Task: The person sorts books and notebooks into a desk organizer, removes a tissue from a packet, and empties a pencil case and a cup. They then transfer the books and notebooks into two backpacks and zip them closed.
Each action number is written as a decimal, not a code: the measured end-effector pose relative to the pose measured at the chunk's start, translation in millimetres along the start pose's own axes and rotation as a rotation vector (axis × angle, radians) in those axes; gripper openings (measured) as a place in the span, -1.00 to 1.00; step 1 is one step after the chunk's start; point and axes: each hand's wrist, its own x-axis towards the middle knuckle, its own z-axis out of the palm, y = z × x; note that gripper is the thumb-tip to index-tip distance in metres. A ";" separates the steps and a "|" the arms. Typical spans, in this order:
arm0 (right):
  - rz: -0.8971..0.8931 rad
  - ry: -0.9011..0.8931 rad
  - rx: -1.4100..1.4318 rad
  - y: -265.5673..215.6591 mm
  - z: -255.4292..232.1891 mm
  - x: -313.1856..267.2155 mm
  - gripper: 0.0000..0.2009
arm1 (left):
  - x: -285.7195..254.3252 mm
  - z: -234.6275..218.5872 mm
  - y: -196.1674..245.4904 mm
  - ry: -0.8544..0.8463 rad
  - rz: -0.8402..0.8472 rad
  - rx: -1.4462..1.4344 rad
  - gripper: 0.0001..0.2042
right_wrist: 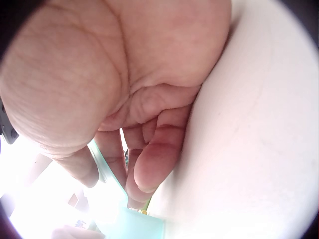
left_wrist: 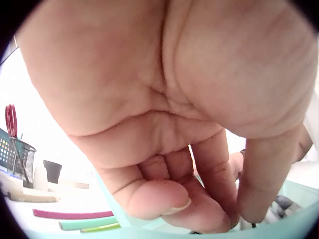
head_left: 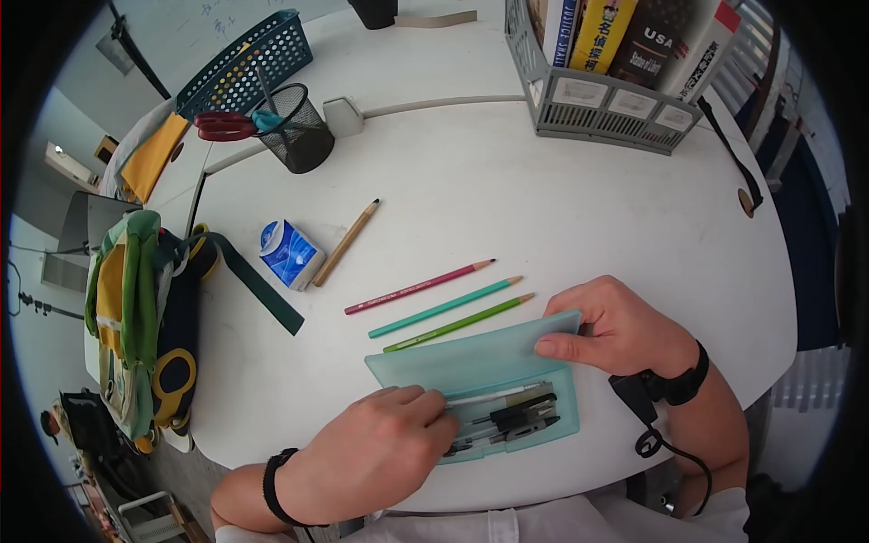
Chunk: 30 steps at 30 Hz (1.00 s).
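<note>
A pale teal pencil case (head_left: 566, 418) lies with its lid (head_left: 471, 351) raised, several pens (head_left: 520, 414) inside. My right hand (head_left: 620, 330) pinches the lid's right end, thumb in front and fingers behind; the right wrist view shows the lid (right_wrist: 107, 172) between them. My left hand (head_left: 376, 448) is over the case's left end, fingers bent down into it. In the left wrist view the thumb and fingertips of that hand (left_wrist: 169, 124) meet low in the case beside dark bits; whether they hold a pen is unclear. Behind the lid lie red (head_left: 421, 287), teal (head_left: 444, 308) and green (head_left: 457, 323) pencils.
Further left are a brown pencil (head_left: 347, 242) and a blue-and-white eraser (head_left: 291, 255). A mesh cup (head_left: 303, 140) holds red-handled scissors. A grey book basket (head_left: 602, 118) stands at the back right, a green-yellow backpack (head_left: 136, 317) at the left edge.
</note>
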 end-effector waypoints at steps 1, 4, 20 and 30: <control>-0.001 0.002 0.006 0.2 0.1 0.0 -0.62 | 0.0 -0.4 0.1 -0.008 0.006 0.010 -0.90; -0.006 0.002 -0.002 1.3 0.3 0.0 -0.62 | 1.6 -7.4 0.6 -0.064 0.034 -0.019 -0.87; 0.069 -0.042 -0.030 -1.4 -4.4 -0.9 -0.70 | 0.7 -8.2 5.7 -0.009 -0.020 -0.076 -0.59; -0.005 0.010 -0.012 2.3 -0.2 -0.3 -0.61 | -0.8 -3.6 2.8 -0.011 0.002 0.011 -0.68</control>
